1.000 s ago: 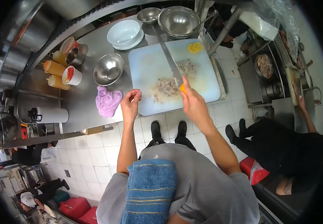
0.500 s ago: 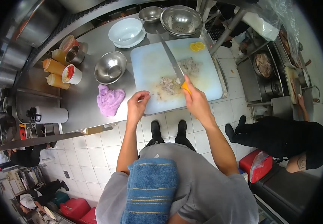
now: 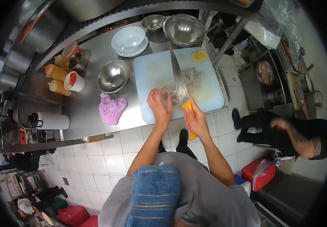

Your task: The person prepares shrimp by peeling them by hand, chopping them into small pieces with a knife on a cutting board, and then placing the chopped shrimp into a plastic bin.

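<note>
My right hand (image 3: 196, 120) grips the yellow handle of a long kitchen knife (image 3: 178, 77), whose blade points away across the white cutting board (image 3: 148, 72). Chopped pale grey food (image 3: 170, 95) lies left of the blade, partly hidden by my left hand (image 3: 160, 108). That hand is over the board's near edge, thumb and fingers apart around the near side of the pile. To the right of the blade is a second heap of chopped pieces (image 3: 191, 76); I cannot make out what food it is. Lemon slices (image 3: 199, 56) rest in the board's far right corner.
Left of the board are a steel bowl (image 3: 113, 76), a purple cloth (image 3: 112, 108), white bowls (image 3: 128, 39) and orange squeeze bottles (image 3: 55, 72). A colander (image 3: 184, 29) stands behind it. A co-worker (image 3: 284, 134) is at the right, near a pan of food (image 3: 265, 72).
My left hand has moved right and forward to the chopped pile. The knife has come nearer to me, its blade now beside that pile. The co-worker's arm at right has drawn back.
</note>
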Available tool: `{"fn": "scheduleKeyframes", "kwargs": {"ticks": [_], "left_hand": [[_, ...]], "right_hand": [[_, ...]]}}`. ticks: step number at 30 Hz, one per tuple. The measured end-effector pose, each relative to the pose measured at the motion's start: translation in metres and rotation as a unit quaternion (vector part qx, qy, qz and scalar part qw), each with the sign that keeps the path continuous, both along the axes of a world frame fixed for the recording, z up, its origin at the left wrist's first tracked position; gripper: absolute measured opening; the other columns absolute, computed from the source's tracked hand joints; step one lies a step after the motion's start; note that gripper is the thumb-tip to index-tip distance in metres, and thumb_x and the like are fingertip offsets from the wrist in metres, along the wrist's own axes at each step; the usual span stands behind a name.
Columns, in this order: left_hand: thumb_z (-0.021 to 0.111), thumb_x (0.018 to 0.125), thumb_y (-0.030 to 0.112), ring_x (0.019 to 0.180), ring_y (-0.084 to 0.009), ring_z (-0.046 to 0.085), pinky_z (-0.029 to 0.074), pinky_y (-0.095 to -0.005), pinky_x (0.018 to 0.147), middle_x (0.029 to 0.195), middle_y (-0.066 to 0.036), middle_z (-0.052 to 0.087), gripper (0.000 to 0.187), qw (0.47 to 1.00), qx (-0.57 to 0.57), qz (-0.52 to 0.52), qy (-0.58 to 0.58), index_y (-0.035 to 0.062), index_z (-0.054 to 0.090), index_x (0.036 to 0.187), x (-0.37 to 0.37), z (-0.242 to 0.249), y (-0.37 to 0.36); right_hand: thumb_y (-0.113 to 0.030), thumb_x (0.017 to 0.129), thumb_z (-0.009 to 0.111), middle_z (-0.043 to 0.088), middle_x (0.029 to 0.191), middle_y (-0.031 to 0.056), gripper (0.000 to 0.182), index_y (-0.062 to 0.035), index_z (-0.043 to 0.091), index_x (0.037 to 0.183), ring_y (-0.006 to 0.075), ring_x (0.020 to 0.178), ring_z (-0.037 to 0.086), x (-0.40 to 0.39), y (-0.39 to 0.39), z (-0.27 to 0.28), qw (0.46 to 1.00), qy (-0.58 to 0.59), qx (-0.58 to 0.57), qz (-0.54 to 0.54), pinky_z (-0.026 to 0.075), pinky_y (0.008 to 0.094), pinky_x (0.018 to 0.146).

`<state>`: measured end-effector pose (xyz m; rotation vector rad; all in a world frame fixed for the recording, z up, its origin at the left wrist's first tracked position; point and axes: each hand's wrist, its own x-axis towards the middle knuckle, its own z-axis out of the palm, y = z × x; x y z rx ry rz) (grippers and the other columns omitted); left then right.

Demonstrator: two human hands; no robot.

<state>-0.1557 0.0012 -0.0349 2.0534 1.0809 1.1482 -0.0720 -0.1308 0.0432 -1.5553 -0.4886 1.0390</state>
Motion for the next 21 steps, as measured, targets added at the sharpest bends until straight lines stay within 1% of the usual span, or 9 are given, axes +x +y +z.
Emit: {"fn": "scheduleKeyframes", "kwargs": {"ticks": [2,5,9,12,16,17,18,20,21], "left_hand": [[0.074,0.087,0.018,0.122,-0.0391,0.042,0.034,-0.0478,0.104,0.13,-0.02,0.046,0.044,1.0,-0.01,-0.009,-0.005,0.0047,0.055,0.124,-0.002,-0.002,0.001],[0.073,0.087,0.018,0.119,-0.0385,0.043,0.035,-0.0482,0.102,0.127,-0.02,0.047,0.039,0.999,-0.01,-0.03,-0.019,0.0044,0.056,0.12,0.002,0.013,-0.001],[0.072,0.088,0.016,0.118,-0.0385,0.043,0.035,-0.0474,0.101,0.125,-0.019,0.048,0.035,1.0,0.008,-0.025,-0.01,0.0042,0.057,0.118,0.018,0.023,-0.001],[0.07,0.089,0.013,0.119,-0.037,0.043,0.034,-0.0467,0.102,0.122,-0.019,0.048,0.032,0.999,0.014,-0.019,0.026,0.0041,0.056,0.117,0.011,0.005,0.01],[0.07,0.088,0.011,0.115,-0.037,0.044,0.035,-0.0475,0.1,0.12,-0.018,0.049,0.028,0.999,0.008,-0.033,-0.02,0.0056,0.058,0.113,0.009,0.004,-0.001],[0.069,0.088,0.011,0.114,-0.0372,0.044,0.036,-0.0482,0.099,0.12,-0.018,0.049,0.027,0.999,0.007,-0.042,-0.027,0.0064,0.058,0.112,0.014,0.017,-0.004],[0.069,0.087,0.011,0.113,-0.0374,0.045,0.036,-0.0488,0.098,0.12,-0.018,0.049,0.026,0.998,0.006,-0.049,-0.036,0.0072,0.059,0.111,0.017,0.025,-0.005],[0.07,0.087,0.011,0.113,-0.0377,0.045,0.037,-0.0476,0.097,0.12,-0.018,0.049,0.025,0.999,0.01,-0.032,-0.016,0.0075,0.06,0.11,0.019,0.021,0.006],[0.071,0.087,0.012,0.113,-0.0379,0.044,0.037,-0.0471,0.097,0.12,-0.018,0.049,0.025,1.0,0.012,-0.025,-0.006,0.0076,0.06,0.11,0.019,0.017,0.01]], "right_hand": [[-0.017,0.103,0.051,0.049,0.073,-0.0014,0.057,-0.019,0.031,0.157,0.0048,0.048,0.042,0.004,-0.004,-0.008,1.0,-0.008,-0.017,0.004,0.038,0.0243,0.042],[-0.016,0.105,0.048,0.051,0.074,0.0004,0.057,-0.0167,0.029,0.158,0.0056,0.046,0.043,0.006,-0.007,-0.014,0.999,-0.02,-0.034,0.022,0.038,0.023,0.039],[-0.017,0.104,0.049,0.051,0.073,0.0001,0.056,-0.0179,0.03,0.158,0.0057,0.046,0.042,0.002,-0.008,-0.008,0.999,0.0,-0.023,0.027,0.038,0.0236,0.04],[-0.019,0.104,0.05,0.05,0.072,-0.0008,0.057,-0.0195,0.032,0.157,0.0059,0.046,0.042,0.0,-0.012,-0.006,1.0,0.006,-0.02,0.022,0.039,0.0251,0.041],[-0.019,0.103,0.051,0.05,0.072,-0.0012,0.057,-0.0192,0.032,0.157,0.0054,0.046,0.041,0.002,-0.015,-0.011,1.0,0.0,-0.018,0.018,0.039,0.0247,0.041],[-0.019,0.103,0.052,0.05,0.072,-0.0014,0.058,-0.0191,0.032,0.157,0.0051,0.046,0.041,0.002,-0.014,-0.011,1.0,-0.002,-0.019,0.019,0.038,0.0245,0.041],[-0.02,0.103,0.052,0.049,0.071,-0.0012,0.057,-0.0186,0.032,0.157,0.0057,0.048,0.043,0.002,-0.015,-0.009,0.999,-0.003,-0.024,0.027,0.04,0.0255,0.043],[-0.02,0.103,0.053,0.048,0.071,-0.0008,0.057,-0.0175,0.034,0.156,0.0069,0.052,0.046,0.003,-0.016,-0.002,0.999,-0.005,-0.034,0.043,0.044,0.0276,0.048],[-0.02,0.102,0.054,0.051,0.072,0.0011,0.057,-0.0169,0.035,0.156,0.0105,0.056,0.05,0.003,-0.017,-0.003,0.997,-0.044,-0.033,0.049,0.047,0.0296,0.053]]}}
